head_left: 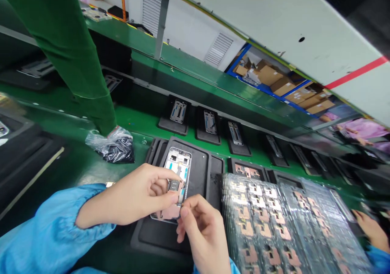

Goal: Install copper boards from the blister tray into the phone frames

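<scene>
A copper-coloured phone circuit board (171,211) with a metal card slot is pinched between the thumb and forefinger of my left hand (137,195). The board is over the lower part of a phone frame (185,164); whether it touches the frame I cannot tell. The frame, silver with blue strips, lies on a black foam tray (198,172). My right hand (202,229) is closed at the board's right edge, thumb against forefinger. Whatever sits between those fingertips is too small or hidden to name.
Clear plastic trays (258,225) of similar boards are stacked at the right. A plastic bag (117,146) of dark pieces lies behind my left hand. Phone frames on black trays (209,124) line the green belt. At far right is another person's hand (371,227).
</scene>
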